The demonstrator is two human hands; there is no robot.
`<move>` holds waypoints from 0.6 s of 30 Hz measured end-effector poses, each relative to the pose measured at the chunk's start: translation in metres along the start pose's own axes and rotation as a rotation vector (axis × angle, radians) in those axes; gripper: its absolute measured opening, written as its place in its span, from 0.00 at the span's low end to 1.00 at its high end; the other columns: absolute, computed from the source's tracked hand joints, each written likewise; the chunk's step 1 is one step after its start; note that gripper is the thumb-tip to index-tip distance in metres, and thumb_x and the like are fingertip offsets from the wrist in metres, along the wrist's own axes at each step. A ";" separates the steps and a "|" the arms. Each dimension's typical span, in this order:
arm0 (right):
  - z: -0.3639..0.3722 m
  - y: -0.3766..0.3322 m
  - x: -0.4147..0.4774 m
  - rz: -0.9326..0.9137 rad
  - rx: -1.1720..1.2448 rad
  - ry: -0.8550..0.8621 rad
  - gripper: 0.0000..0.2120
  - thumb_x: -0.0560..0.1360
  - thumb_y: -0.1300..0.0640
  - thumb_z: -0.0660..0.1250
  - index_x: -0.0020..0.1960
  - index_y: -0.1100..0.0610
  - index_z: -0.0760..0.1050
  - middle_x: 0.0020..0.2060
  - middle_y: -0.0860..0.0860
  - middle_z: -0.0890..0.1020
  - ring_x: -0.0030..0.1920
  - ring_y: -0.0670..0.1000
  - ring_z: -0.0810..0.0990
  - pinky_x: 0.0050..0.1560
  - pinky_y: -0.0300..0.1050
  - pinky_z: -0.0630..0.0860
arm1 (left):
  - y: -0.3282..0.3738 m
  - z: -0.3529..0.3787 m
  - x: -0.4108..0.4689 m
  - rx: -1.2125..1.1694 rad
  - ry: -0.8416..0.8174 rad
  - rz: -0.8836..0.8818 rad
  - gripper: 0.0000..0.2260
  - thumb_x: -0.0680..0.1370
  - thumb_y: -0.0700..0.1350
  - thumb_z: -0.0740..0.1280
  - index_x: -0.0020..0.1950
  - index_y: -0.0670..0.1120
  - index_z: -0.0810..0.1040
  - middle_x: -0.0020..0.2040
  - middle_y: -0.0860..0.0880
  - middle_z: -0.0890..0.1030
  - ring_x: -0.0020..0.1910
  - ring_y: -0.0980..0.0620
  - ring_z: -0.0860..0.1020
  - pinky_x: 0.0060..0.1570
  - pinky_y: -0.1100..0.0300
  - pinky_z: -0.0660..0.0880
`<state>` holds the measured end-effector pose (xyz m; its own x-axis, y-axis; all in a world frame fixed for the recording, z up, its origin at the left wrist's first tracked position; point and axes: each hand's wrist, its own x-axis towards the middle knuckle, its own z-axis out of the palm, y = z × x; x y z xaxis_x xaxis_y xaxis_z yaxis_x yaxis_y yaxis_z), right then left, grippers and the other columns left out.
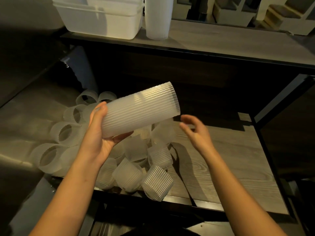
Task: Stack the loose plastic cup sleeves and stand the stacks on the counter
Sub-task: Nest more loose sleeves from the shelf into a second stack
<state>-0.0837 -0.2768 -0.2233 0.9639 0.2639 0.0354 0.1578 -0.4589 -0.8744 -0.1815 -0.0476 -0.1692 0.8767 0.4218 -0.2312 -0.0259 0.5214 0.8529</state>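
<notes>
Left hand (100, 134) grips stack (141, 109), right hand (196, 132) seemingly apart

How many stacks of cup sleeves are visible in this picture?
2. The held stack lies tilted in the left hand above the loose pile; the standing stack is on the counter beside the tub. Others may be hidden in the dark.

I work behind the counter (221, 41) of what looks like a café or drinks shop; ribbed plastic cup sleeves (158, 184) lie heaped on the wood-grain shelf (230, 159) under it; white tubs (102, 21) stand on top; padded seats (279, 14) show beyond.
</notes>
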 end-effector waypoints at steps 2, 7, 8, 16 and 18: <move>0.019 0.016 0.003 0.065 -0.103 -0.099 0.19 0.76 0.52 0.63 0.66 0.51 0.68 0.60 0.45 0.73 0.62 0.44 0.71 0.57 0.41 0.71 | 0.000 -0.003 -0.001 0.011 -0.002 0.006 0.15 0.77 0.51 0.61 0.63 0.53 0.68 0.62 0.45 0.69 0.58 0.44 0.73 0.35 0.55 0.79; 0.041 0.022 0.007 0.095 -0.125 -0.193 0.13 0.77 0.54 0.62 0.62 0.53 0.73 0.56 0.47 0.77 0.57 0.44 0.74 0.55 0.40 0.72 | 0.005 -0.009 -0.004 0.011 -0.032 0.001 0.20 0.72 0.53 0.65 0.64 0.53 0.68 0.64 0.44 0.69 0.58 0.43 0.73 0.35 0.55 0.78; 0.042 0.021 0.007 0.100 -0.109 -0.196 0.12 0.78 0.55 0.62 0.60 0.54 0.74 0.53 0.47 0.78 0.55 0.44 0.75 0.54 0.40 0.72 | 0.006 -0.010 -0.005 0.010 -0.033 0.003 0.21 0.72 0.53 0.65 0.64 0.52 0.68 0.64 0.44 0.69 0.58 0.43 0.73 0.35 0.55 0.78; 0.030 0.012 0.002 0.065 0.090 0.060 0.08 0.78 0.59 0.60 0.55 0.55 0.75 0.45 0.47 0.79 0.44 0.39 0.76 0.48 0.35 0.73 | 0.010 -0.013 -0.007 -0.014 0.005 0.006 0.15 0.76 0.51 0.61 0.63 0.53 0.68 0.62 0.45 0.69 0.58 0.44 0.73 0.34 0.56 0.78; 0.018 0.005 -0.001 0.067 0.280 0.157 0.07 0.78 0.60 0.60 0.52 0.55 0.76 0.42 0.47 0.79 0.42 0.40 0.78 0.46 0.35 0.73 | 0.011 -0.014 -0.007 -0.018 0.003 0.005 0.14 0.77 0.51 0.62 0.62 0.53 0.68 0.62 0.45 0.70 0.58 0.44 0.74 0.35 0.55 0.79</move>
<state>-0.0875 -0.2634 -0.2362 0.9948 0.0974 0.0285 0.0489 -0.2142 -0.9756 -0.1943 -0.0345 -0.1647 0.8752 0.4267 -0.2279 -0.0392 0.5321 0.8458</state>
